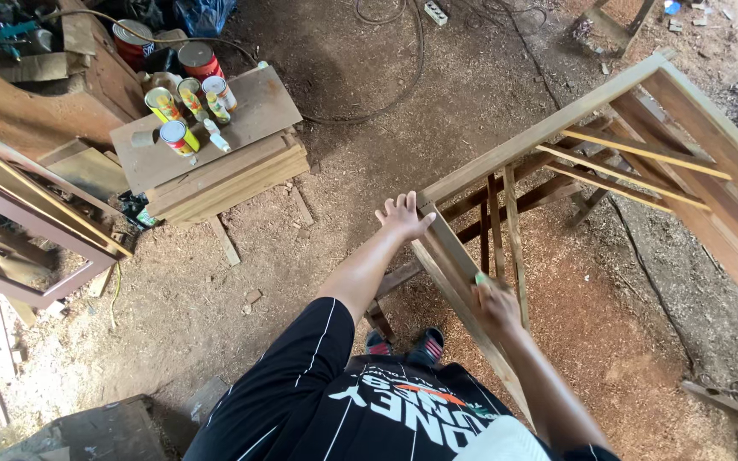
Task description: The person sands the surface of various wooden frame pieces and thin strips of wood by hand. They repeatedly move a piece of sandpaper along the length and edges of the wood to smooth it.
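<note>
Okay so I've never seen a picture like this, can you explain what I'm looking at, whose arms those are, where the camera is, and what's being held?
This is a single picture from a camera worn on a person's head, looking down at their own body, arms and feet. No machine is involved, only two bare hands.

The left hand rests open, fingers spread, on the corner of a large wooden frame that sits on trestles above a sawdust-covered floor. The right hand is closed on a small light green thing, pressed against the frame's near rail; it is too small to identify.

To the left, a stack of boards carries several tin cans. Another frame lies at the far left.
</note>
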